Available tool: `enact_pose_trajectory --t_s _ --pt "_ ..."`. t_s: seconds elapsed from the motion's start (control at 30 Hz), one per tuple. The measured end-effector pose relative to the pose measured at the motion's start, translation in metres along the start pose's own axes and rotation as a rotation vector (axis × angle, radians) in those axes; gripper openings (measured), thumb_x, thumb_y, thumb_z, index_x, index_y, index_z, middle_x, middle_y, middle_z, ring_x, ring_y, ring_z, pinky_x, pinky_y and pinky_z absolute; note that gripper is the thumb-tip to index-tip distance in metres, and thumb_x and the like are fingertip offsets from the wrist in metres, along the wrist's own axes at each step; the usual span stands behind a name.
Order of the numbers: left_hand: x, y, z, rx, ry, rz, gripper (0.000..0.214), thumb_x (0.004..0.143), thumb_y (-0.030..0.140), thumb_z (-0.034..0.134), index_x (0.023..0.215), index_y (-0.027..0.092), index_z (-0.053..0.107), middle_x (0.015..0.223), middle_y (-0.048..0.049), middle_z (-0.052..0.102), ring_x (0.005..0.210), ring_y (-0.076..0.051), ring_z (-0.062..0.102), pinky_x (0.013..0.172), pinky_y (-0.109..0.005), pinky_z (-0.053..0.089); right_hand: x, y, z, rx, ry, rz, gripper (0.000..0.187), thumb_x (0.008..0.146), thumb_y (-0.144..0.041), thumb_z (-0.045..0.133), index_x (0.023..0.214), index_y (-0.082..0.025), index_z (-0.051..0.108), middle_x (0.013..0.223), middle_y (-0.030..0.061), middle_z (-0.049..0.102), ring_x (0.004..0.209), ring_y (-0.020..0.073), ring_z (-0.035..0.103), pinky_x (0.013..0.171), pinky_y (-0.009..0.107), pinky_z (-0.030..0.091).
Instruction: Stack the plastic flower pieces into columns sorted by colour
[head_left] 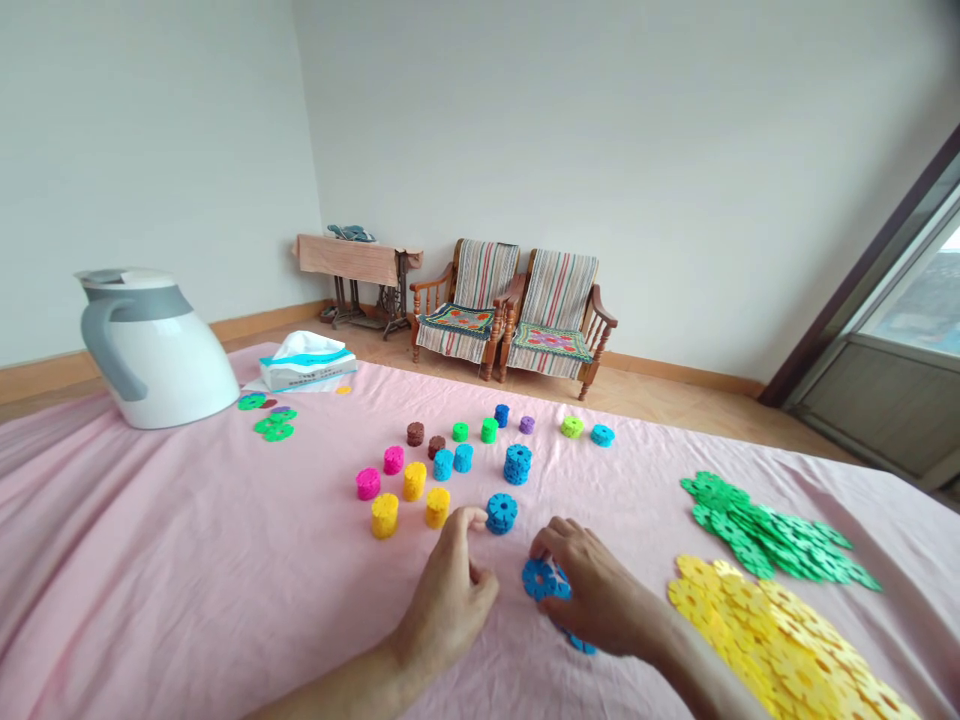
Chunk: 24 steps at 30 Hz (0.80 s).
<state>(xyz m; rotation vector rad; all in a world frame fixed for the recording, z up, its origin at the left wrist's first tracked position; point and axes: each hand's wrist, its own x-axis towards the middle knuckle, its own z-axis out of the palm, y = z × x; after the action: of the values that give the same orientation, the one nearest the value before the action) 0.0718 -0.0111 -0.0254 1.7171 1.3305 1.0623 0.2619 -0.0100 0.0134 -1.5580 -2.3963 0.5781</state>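
Note:
My left hand (pixel 448 590) is half curled with thumb and fingers apart, holding nothing visible. Its fingertips are just beside a stack of blue notched plastic discs (pixel 502 514). To the right, my right hand (pixel 592 590) has its fingers and thumb around several blue notched discs (pixel 539 579), low over the pink cloth. More blue discs (pixel 581 643) show partly beneath that hand. Behind the left hand stand yellow disc stacks (pixel 438 508), and a taller blue stack (pixel 517 465) rises farther back.
Loose yellow discs (pixel 780 640) and green discs (pixel 772 535) lie in piles at right. Small stacks in pink (pixel 368 484), brown (pixel 415 434) and other colours stand mid-table. A white-grey jug (pixel 172 350) and a tissue box (pixel 307 368) are at left; armchairs (pixel 555 310) stand beyond.

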Motion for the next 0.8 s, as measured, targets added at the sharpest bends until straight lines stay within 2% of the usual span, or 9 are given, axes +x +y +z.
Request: enact_pose_trajectory --t_s 0.1,0.2,0.37,0.47,0.63,0.8 --pt "0.0 0.0 0.0 0.002 0.0 -0.005 0.045 0.067 0.007 0.047 0.11 0.02 0.046 0.092 -0.0039 0.06 0.073 -0.017 0.058 0.071 -0.031 0.047 0.002 0.001 0.002 -0.01 0.012 -0.018 0.031 0.06 -0.016 0.054 0.091 -0.017 0.057 0.093 0.0081 0.055 0.09 0.0218 0.049 0.079 0.033 0.038" --pt "0.001 0.0 -0.001 -0.017 0.006 -0.006 0.047 0.066 0.006 0.047 0.111 0.02 0.046 0.092 -0.0042 0.06 0.078 -0.018 0.059 0.072 -0.031 0.047 0.005 0.002 0.004 0.003 0.049 -0.016 0.027 0.06 -0.015 0.053 0.087 -0.016 0.055 0.089 0.0074 0.054 0.086 0.0205 0.05 0.076 0.032 0.04" --pt "0.002 0.0 -0.001 -0.063 -0.016 0.001 0.05 0.064 0.004 0.047 0.111 0.021 0.046 0.09 -0.0022 0.06 0.078 -0.017 0.058 0.073 -0.03 0.046 0.026 -0.001 0.008 0.087 0.271 -0.037 0.023 0.064 -0.014 0.052 0.086 -0.018 0.051 0.086 0.0047 0.052 0.081 0.0171 0.051 0.073 0.029 0.041" --pt "0.002 0.0 -0.002 -0.087 -0.032 0.005 0.052 0.064 0.003 0.047 0.112 0.022 0.046 0.09 -0.0012 0.06 0.077 -0.016 0.058 0.073 -0.029 0.046 0.044 -0.002 0.011 0.107 0.359 -0.039 0.023 0.064 -0.016 0.054 0.086 -0.018 0.049 0.087 0.0043 0.052 0.079 0.0167 0.051 0.071 0.029 0.042" --pt "0.003 -0.001 -0.002 -0.074 -0.034 -0.014 0.053 0.063 0.002 0.046 0.113 0.021 0.045 0.088 -0.0014 0.06 0.074 -0.016 0.057 0.072 -0.028 0.046 0.066 -0.004 0.015 0.098 0.381 -0.032 0.02 0.064 -0.017 0.055 0.083 -0.018 0.05 0.086 0.005 0.053 0.075 0.0164 0.051 0.068 0.029 0.043" --pt "0.003 -0.002 -0.002 -0.06 -0.032 -0.026 0.054 0.063 0.003 0.045 0.115 0.02 0.043 0.089 -0.0016 0.06 0.072 -0.015 0.056 0.073 -0.029 0.046 0.07 -0.007 0.015 0.071 0.33 -0.037 0.018 0.064 -0.018 0.055 0.082 -0.017 0.052 0.085 0.0056 0.055 0.073 0.0161 0.052 0.068 0.029 0.043"
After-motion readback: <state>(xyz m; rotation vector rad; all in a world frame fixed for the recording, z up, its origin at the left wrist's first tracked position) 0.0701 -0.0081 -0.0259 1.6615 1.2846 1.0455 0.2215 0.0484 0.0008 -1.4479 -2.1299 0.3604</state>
